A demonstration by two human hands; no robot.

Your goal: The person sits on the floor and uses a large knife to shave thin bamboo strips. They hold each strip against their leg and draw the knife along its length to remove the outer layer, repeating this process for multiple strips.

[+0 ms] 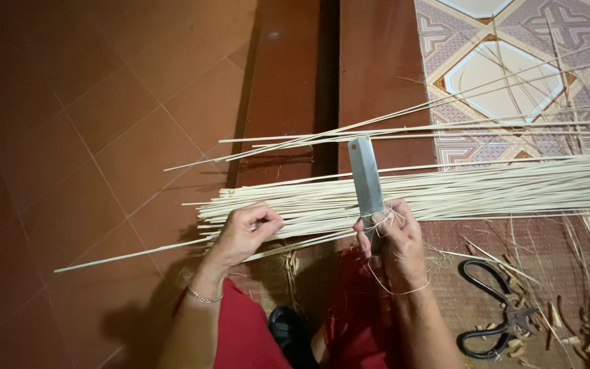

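Left hand: my left hand [244,232] is curled over the near ends of the bundle of thin pale strips [445,195], thumb and fingers pinched on a few of them.
Right hand: my right hand [390,236] is closed around the handle of a knife [365,179], flat blade pointing away from me and lying across the strips; loose fibres tangle around the fingers.
Where the strips lie: across the floor in front of me, running from the left hand out past the right edge of view, partly over a woven mat [486,273].
Handling: I judge the strips light, springy and smooth, apt to slide against each other and to split or kink if bent hard. Best hold looks to be near the ends, where the left hand already has them.
Edges: the blade is the sharp thing, close to my left fingers.
Nearby: black scissors [496,311] on the mat to the right, among shavings.
Open room: brown tiles [90,137] to the left; the patterned floor [513,61] far right carries stray strips.
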